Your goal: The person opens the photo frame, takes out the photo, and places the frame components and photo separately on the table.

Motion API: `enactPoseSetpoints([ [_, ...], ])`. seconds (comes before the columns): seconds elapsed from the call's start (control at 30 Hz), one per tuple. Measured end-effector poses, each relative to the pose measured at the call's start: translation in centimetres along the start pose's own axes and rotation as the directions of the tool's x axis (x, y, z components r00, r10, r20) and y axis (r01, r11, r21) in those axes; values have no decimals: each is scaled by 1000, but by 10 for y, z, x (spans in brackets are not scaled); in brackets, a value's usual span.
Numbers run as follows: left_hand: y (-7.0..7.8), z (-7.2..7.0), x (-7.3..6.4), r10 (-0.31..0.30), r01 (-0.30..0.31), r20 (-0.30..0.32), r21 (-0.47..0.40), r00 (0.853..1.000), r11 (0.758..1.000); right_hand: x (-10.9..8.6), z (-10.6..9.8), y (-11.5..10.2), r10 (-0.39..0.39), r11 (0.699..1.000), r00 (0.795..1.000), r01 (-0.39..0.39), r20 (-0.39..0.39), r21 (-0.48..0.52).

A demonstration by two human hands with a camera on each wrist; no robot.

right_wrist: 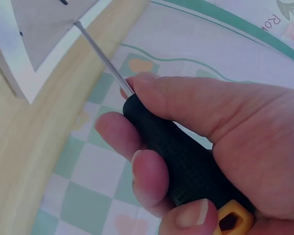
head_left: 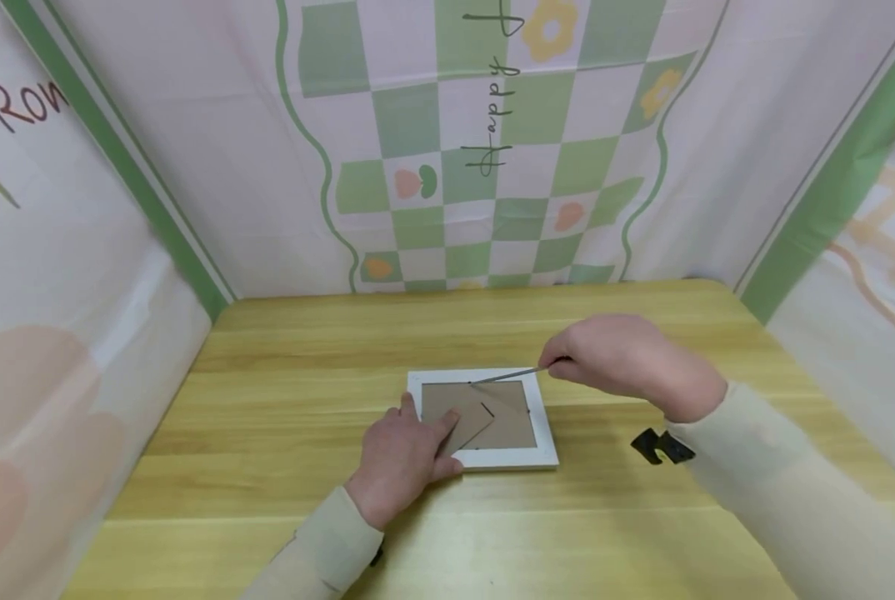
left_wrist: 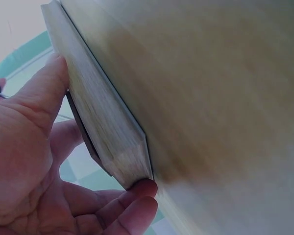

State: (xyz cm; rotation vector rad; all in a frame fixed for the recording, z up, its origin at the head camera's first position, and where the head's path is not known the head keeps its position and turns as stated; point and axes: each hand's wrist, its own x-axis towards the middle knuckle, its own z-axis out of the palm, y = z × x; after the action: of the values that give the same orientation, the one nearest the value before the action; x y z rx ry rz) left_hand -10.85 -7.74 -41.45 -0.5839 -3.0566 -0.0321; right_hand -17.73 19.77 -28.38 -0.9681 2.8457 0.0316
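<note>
A white picture frame (head_left: 547, 429) lies face down on the table, its brown backing board (head_left: 438, 402) with a folding stand flap (head_left: 472, 427) turned up. My left hand (head_left: 398, 454) holds the frame at its near left corner, thumb along the near edge, one finger on the board and others at the left side. In my right hand (head_left: 627, 358) is a screwdriver, its black handle (right_wrist: 171, 152) wrapped by the fingers. The thin metal shaft (head_left: 509, 377) slants left, and its tip meets the board's far edge at a small dark tab.
The wooden table (head_left: 290, 375) runs back to a hanging cloth (head_left: 462, 192) with green checks. Cloth sides (head_left: 95, 317) stand to the left and right. A black piece (head_left: 661, 447) shows at the right cuff.
</note>
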Motion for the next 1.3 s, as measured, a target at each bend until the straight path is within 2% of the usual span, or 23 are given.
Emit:
enactPoseSetpoints([
  [0.47, -1, 0, 0, -6, 6, 9, -12, 1000, 1000, 8, 1, 0, 4, 1000, 1000, -4, -4, -2],
  [0.67, -2, 1, 0, -2, 2, 0, -5, 1000, 1000, 23, -8, 11, -22, 998, 996, 16, 87, 64],
  [0.77, -2, 1, -1, -1, 1, -7, -3, 1000, 1000, 35, -15, 19, -42, 986, 984, 13, 172, 168],
  [0.93, -3, 2, 0, 5, -5, -10, 9, 1000, 1000, 50, -25, 30, -49, 942, 951, -57, 307, 330],
  [1.1, -3, 3, 0, 5, -4, -1, 30, 1000, 1000, 61, -32, 36, -56, 924, 929, -91, 367, 371],
  [1.3, -2, 2, 0, -7, 7, 2, 34, 1000, 999, 71, -38, 41, -13, 920, 906, -155, 424, 360],
])
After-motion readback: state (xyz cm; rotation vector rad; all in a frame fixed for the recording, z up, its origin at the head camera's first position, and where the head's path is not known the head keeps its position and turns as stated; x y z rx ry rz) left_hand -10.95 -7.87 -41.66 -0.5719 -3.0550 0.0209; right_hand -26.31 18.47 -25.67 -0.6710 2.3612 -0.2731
